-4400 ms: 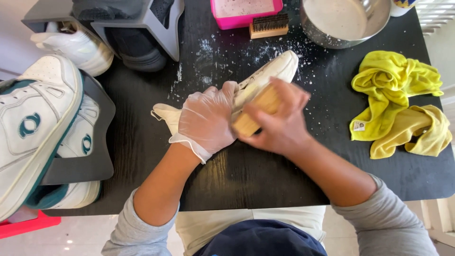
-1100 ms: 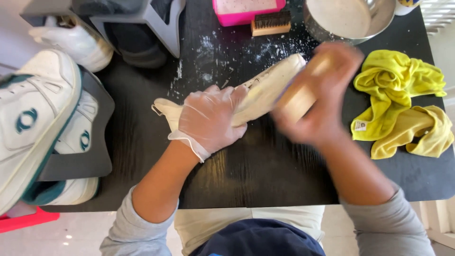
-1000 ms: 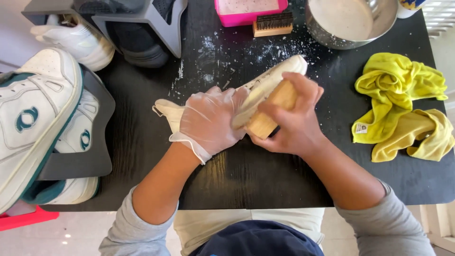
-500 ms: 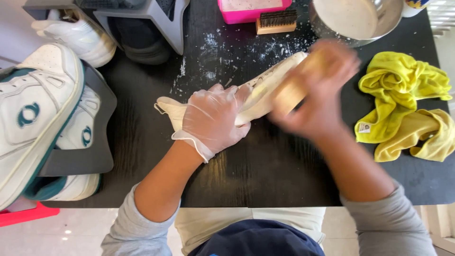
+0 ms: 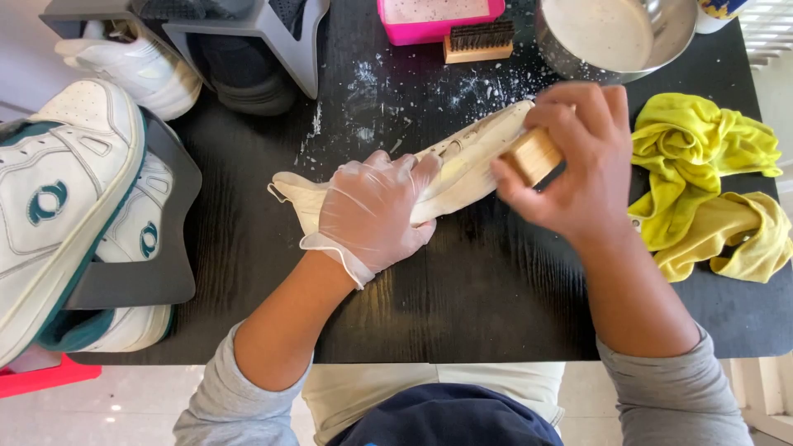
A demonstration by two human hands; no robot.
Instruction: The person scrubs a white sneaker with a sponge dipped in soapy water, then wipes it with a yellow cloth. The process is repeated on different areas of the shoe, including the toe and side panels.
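Observation:
A cream shoe insole [image 5: 462, 165] lies slanted on the black table [image 5: 239, 272]. My left hand [image 5: 372, 211], in a clear plastic glove, presses flat on the insole's lower left half. My right hand [image 5: 574, 161], bare, grips a wooden brush [image 5: 533, 155] and holds it against the insole's upper right end. White foam specks dot the table around the insole's tip.
A metal bowl [image 5: 619, 33] of milky water, a second wooden brush [image 5: 479, 41] and a pink container [image 5: 438, 15] sit at the back. Yellow cloths [image 5: 710, 190] lie at the right. White and teal sneakers [image 5: 58, 198] rest on grey stands at the left.
My right hand has scrubbed back and forth along the insole with the brush and now sits near its upper right end. My left hand stays pressed on the insole.

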